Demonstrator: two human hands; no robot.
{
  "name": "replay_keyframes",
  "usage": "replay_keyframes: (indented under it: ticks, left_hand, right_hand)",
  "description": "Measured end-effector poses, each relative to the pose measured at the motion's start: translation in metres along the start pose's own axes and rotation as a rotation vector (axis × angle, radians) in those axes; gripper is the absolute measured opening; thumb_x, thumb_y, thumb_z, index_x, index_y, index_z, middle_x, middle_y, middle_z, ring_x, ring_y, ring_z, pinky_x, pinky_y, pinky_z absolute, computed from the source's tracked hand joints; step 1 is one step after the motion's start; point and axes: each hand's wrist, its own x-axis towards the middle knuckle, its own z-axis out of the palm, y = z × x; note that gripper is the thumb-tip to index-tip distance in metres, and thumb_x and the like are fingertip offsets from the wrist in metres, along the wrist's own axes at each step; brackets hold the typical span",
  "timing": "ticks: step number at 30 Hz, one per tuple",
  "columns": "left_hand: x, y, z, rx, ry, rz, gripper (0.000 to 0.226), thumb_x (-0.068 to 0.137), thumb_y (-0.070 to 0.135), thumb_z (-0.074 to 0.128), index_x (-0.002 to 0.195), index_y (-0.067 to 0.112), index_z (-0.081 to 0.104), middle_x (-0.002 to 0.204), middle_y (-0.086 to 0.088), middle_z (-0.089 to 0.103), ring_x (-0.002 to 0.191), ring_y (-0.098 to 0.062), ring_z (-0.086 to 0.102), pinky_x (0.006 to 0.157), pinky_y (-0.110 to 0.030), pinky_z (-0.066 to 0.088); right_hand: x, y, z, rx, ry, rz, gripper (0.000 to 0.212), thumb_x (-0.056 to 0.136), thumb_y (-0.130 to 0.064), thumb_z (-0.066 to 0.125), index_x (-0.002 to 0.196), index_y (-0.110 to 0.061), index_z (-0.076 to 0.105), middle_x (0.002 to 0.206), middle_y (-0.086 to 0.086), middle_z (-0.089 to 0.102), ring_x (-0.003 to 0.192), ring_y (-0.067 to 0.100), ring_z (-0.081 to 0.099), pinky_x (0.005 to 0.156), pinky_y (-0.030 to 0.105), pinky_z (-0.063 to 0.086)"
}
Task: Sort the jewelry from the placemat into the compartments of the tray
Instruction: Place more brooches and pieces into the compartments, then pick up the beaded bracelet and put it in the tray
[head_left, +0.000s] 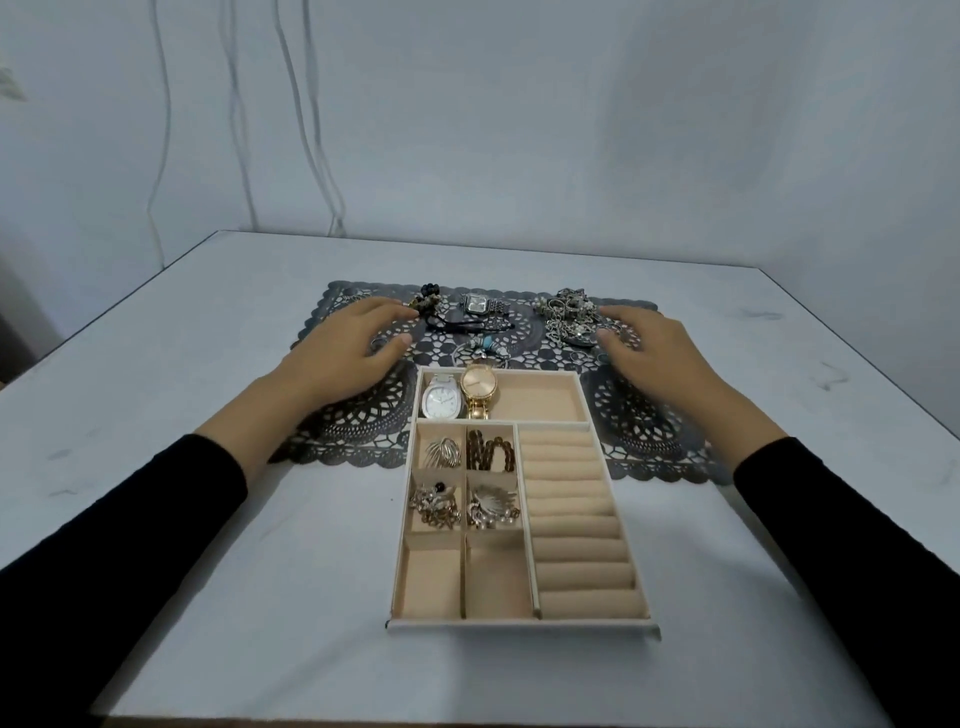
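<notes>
Sorting partly done: tray (524, 626) holds two watches and four filled small compartments, ring rolls bare, while a watch, beads and tangled chains remain on the placemat (649, 431); left hand (345, 358) and right hand (657, 353) spread flat, holding nothing.

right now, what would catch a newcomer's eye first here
The beige compartment tray sits front and centre on the white table, with a gold watch beside a white watch in its far compartment. Behind it, the left hand and right hand hover over a dark lace placemat strewn with jewelry.
</notes>
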Motion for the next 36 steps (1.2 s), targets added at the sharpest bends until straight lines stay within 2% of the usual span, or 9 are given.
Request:
replay_keyframes:
  ticks: [9, 16, 18, 20, 22, 26, 30, 33, 36]
  left_hand:
    - [0.033, -0.014, 0.018, 0.036, -0.103, -0.033, 0.049, 0.102, 0.043, 0.036, 0.149, 0.032, 0.034, 0.158, 0.009, 0.027, 0.144, -0.015, 0.028, 0.115, -0.038, 0.024]
    - [0.042, -0.017, 0.021, 0.028, -0.072, 0.022, 0.037, 0.101, 0.038, 0.041, 0.135, 0.031, 0.055, 0.152, 0.006, 0.040, 0.136, -0.016, 0.041, 0.111, -0.039, 0.034]
    - [0.044, -0.016, 0.021, 0.027, -0.033, 0.056, 0.036, 0.100, 0.035, 0.044, 0.134, 0.029, 0.056, 0.148, 0.005, 0.044, 0.133, -0.016, 0.044, 0.109, -0.036, 0.036]
    - [0.046, -0.016, 0.021, 0.018, -0.003, 0.061, 0.038, 0.100, 0.033, 0.046, 0.137, 0.026, 0.055, 0.147, 0.005, 0.045, 0.132, -0.015, 0.044, 0.108, -0.034, 0.035]
    - [0.049, -0.017, 0.021, 0.028, 0.010, 0.053, 0.040, 0.100, 0.031, 0.046, 0.139, 0.024, 0.052, 0.148, 0.004, 0.045, 0.134, -0.015, 0.043, 0.110, -0.033, 0.032]
    - [0.051, -0.022, 0.022, 0.014, 0.018, 0.049, 0.034, 0.099, 0.026, 0.049, 0.131, 0.022, 0.060, 0.139, 0.005, 0.054, 0.127, -0.014, 0.050, 0.105, -0.030, 0.037]
    - [0.053, -0.027, 0.019, -0.071, 0.089, 0.015, 0.022, 0.094, 0.021, 0.057, 0.114, 0.023, 0.067, 0.119, 0.006, 0.063, 0.109, -0.009, 0.054, 0.096, -0.027, 0.040]
    - [0.057, -0.030, 0.021, -0.068, 0.109, -0.026, 0.028, 0.095, 0.027, 0.057, 0.121, 0.022, 0.064, 0.124, 0.002, 0.063, 0.114, -0.012, 0.054, 0.099, -0.029, 0.040]
    - [0.060, -0.028, 0.023, -0.019, 0.074, -0.039, 0.037, 0.096, 0.032, 0.056, 0.130, 0.019, 0.061, 0.129, -0.002, 0.061, 0.120, -0.018, 0.054, 0.101, -0.032, 0.039]
  right_hand:
    - [0.029, 0.010, 0.034, -0.138, -0.127, -0.088, 0.039, 0.097, -0.027, 0.050, 0.134, -0.013, 0.054, 0.139, 0.004, 0.053, 0.130, 0.018, 0.046, 0.107, 0.026, 0.030]
    - [0.032, 0.011, 0.033, 0.020, -0.116, -0.102, 0.030, 0.097, -0.021, 0.052, 0.124, -0.018, 0.062, 0.130, -0.003, 0.060, 0.121, 0.011, 0.053, 0.100, 0.017, 0.032]
    - [0.033, 0.012, 0.031, 0.070, -0.093, -0.085, 0.029, 0.096, -0.016, 0.051, 0.121, -0.020, 0.065, 0.124, -0.004, 0.063, 0.099, 0.002, 0.062, 0.085, 0.007, 0.038]
    - [0.035, 0.013, 0.030, 0.104, -0.062, -0.062, 0.031, 0.095, -0.014, 0.050, 0.121, -0.021, 0.065, 0.120, -0.004, 0.065, 0.059, -0.005, 0.056, 0.059, 0.005, 0.039]
    - [0.037, 0.015, 0.031, 0.124, -0.042, -0.040, 0.031, 0.095, -0.013, 0.050, 0.120, -0.020, 0.065, 0.120, -0.002, 0.065, 0.046, -0.003, 0.050, 0.050, 0.008, 0.038]
    - [0.041, 0.019, 0.033, 0.100, -0.052, -0.035, 0.031, 0.093, -0.012, 0.050, 0.117, -0.021, 0.067, 0.118, -0.003, 0.066, 0.047, 0.003, 0.051, 0.050, 0.011, 0.039]
    - [0.045, 0.012, 0.031, 0.133, -0.045, -0.031, 0.031, 0.091, -0.007, 0.049, 0.109, -0.020, 0.071, 0.111, -0.003, 0.069, 0.087, 0.013, 0.064, 0.073, 0.016, 0.047]
    - [0.051, 0.005, 0.033, 0.140, -0.021, -0.048, 0.030, 0.090, -0.008, 0.050, 0.109, -0.019, 0.071, 0.102, -0.007, 0.067, 0.065, -0.007, 0.057, 0.059, 0.005, 0.039]
    - [0.060, -0.006, 0.037, 0.153, 0.007, -0.078, 0.027, 0.091, -0.009, 0.052, 0.108, -0.018, 0.071, 0.101, -0.006, 0.067, 0.062, -0.007, 0.055, 0.060, 0.003, 0.040]
